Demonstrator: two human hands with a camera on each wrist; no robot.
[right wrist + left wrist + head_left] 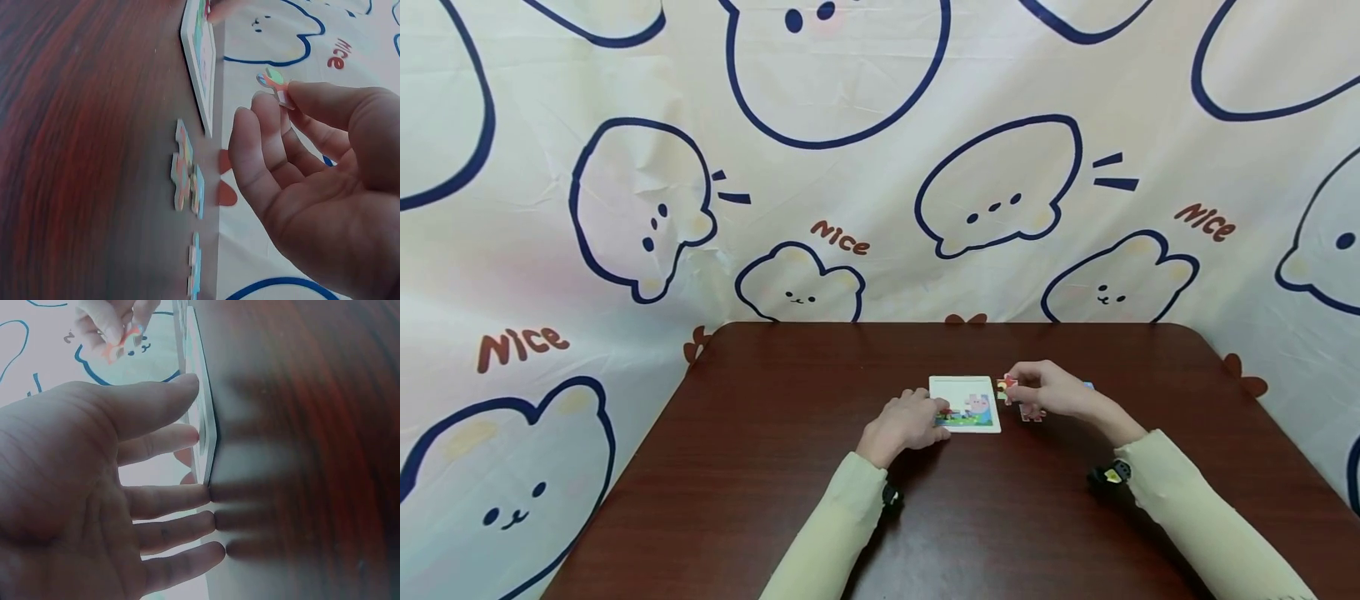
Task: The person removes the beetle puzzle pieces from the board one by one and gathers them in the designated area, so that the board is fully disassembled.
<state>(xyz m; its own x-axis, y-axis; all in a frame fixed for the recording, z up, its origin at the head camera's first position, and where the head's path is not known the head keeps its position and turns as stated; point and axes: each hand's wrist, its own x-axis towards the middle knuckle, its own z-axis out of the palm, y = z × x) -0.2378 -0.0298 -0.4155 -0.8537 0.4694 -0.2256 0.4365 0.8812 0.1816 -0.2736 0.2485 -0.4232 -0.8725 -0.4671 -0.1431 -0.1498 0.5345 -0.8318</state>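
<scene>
A white-framed jigsaw board (951, 386) lies on the table, its lower part filled with a colourful cartoon picture and its upper part white. My left hand (905, 425) rests at the board's left edge. In the left wrist view its fingers are nearly straight, thumb and forefinger over the frame (209, 447), other fingertips down at the table. Right of the board, my right hand (1054, 392) pinches a small jigsaw piece (275, 81) between thumb and fingertips, raised over the table. Green, white and blue show on the piece in the right wrist view.
Loose jigsaw pieces (180, 172) lie on the brown table (760, 467) beside the board, under and near my right hand. Another piece (195, 269) lies farther along. A patterned cloth (880, 192) hangs behind the table's far edge.
</scene>
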